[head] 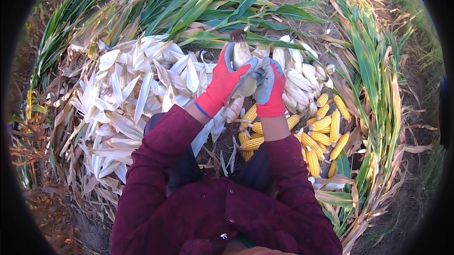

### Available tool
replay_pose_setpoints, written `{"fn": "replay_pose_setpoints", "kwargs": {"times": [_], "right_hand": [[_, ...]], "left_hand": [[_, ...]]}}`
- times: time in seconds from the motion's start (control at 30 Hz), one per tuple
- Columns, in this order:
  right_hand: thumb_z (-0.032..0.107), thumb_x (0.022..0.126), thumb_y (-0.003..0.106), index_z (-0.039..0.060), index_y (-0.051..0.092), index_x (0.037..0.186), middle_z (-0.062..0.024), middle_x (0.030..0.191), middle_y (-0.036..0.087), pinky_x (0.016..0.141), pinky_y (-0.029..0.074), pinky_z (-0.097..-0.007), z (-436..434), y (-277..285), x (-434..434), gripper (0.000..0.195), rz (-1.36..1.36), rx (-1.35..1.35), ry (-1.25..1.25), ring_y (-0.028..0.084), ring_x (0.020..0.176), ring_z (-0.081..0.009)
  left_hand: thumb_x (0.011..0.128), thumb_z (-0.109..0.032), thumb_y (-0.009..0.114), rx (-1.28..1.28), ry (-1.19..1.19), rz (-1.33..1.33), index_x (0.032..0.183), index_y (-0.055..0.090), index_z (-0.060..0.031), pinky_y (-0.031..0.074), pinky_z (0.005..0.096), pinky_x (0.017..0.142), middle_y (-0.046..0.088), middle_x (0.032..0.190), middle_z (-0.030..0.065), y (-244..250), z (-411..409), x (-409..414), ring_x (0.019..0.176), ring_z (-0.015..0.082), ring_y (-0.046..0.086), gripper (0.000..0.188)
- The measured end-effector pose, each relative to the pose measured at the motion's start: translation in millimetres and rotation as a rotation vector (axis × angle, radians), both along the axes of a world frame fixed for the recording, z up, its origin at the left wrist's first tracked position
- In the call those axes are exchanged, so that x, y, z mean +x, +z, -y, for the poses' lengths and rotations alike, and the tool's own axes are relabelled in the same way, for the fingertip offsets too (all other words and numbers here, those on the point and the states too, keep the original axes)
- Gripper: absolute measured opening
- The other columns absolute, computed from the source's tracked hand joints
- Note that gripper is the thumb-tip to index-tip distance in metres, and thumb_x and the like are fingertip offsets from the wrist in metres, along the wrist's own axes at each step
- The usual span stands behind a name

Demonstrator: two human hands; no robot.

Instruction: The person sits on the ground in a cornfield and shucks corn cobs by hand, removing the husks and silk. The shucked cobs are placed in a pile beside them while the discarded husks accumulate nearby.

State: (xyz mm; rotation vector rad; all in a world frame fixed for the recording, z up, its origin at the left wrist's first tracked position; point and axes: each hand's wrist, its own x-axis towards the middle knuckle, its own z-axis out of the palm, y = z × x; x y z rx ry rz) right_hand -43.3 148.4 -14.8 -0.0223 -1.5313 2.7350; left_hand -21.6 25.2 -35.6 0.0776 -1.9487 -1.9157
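Note:
Both my hands wear red gloves with grey palms. My left hand (227, 77) is wrapped around an ear of corn in its pale husk (242, 54), whose dark dried silk points away from me. Just to the right, my right hand (269, 84) has its fingers curled close to the left fingertips at the ear's side; whether it pinches a husk leaf is hidden. Beneath and right of the right wrist lie husked yellow corn cobs (321, 123). More ears in pale husks (301, 81) are heaped beyond it.
A wide pile of stripped pale husks (142, 88) spreads at the left. Green corn stalks with long leaves (212, 6) lie across the far side, and more stalks (379, 113) curve down the right. Dry leaves and bare soil (92, 230) show at the lower left.

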Motion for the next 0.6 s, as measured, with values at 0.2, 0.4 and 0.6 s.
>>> {"fn": "replay_pose_setpoints", "kwargs": {"times": [0.2,0.4,0.6], "right_hand": [[0.019,0.091,0.058,0.0036,0.059,0.094,-0.0029,0.079,0.061,0.057,0.049,-0.0234,16,0,15,0.016,-0.188,0.208,0.102,0.059,0.061,-0.0111],[0.037,0.086,0.06,0.0125,0.055,0.086,-0.0026,0.074,0.058,0.047,0.038,-0.0229,7,-1,3,0.025,-0.109,-0.521,0.473,0.053,0.06,-0.0117],[0.024,0.082,0.057,0.0082,0.064,0.101,-0.0092,0.101,0.067,0.044,0.04,-0.0224,-36,13,-20,0.026,-0.002,-0.683,0.498,0.06,0.07,-0.0142]], "left_hand": [[0.087,-0.026,0.068,0.352,0.032,-0.052,0.109,0.061,0.002,0.048,0.0286,0.076,0.067,0.103,0.0082,33,5,-2,0.089,0.0124,0.059,0.037],[0.093,-0.03,0.055,0.22,0.078,-0.051,0.118,0.057,0.0016,0.048,0.0297,0.082,0.066,0.104,0.013,16,53,-21,0.09,0.0164,0.061,0.04],[0.095,-0.039,0.046,0.95,0.132,-0.212,0.113,0.056,-0.0058,0.048,0.0325,0.088,0.064,0.098,0.0096,31,114,-40,0.091,0.022,0.062,0.039]]}}
